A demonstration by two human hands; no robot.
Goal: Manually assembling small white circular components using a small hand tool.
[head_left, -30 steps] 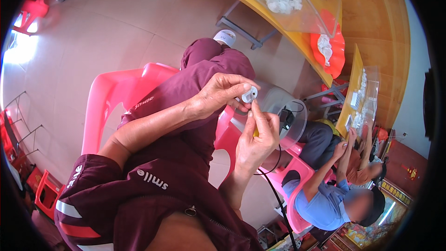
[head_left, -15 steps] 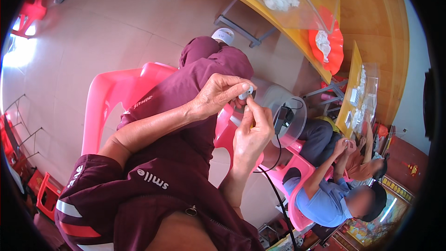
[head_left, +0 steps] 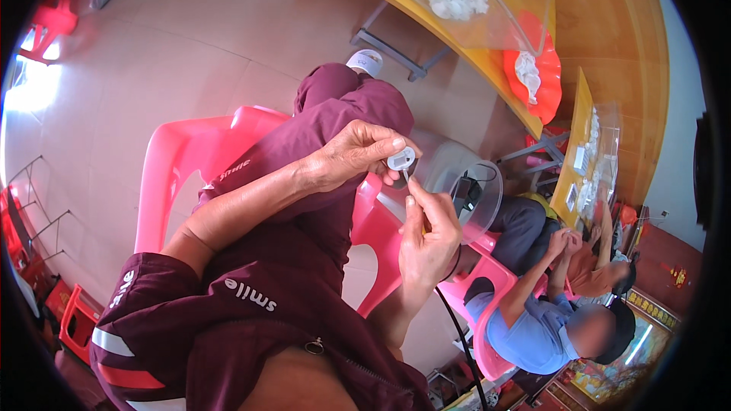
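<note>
Floor (head_left: 205,38) beyond; left fingers (head_left: 390,146) pinch one face-up white disc (head_left: 399,158), right fingers (head_left: 430,209) one thin tool (head_left: 406,176) pointing at it.

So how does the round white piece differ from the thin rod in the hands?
The white piece is round and broad; the thin rod is narrow and straight. The left hand grips the white piece between thumb and fingers, while the right hand holds the thin rod, pointing it toward the piece. Both look pale and are held by fingers.
</note>
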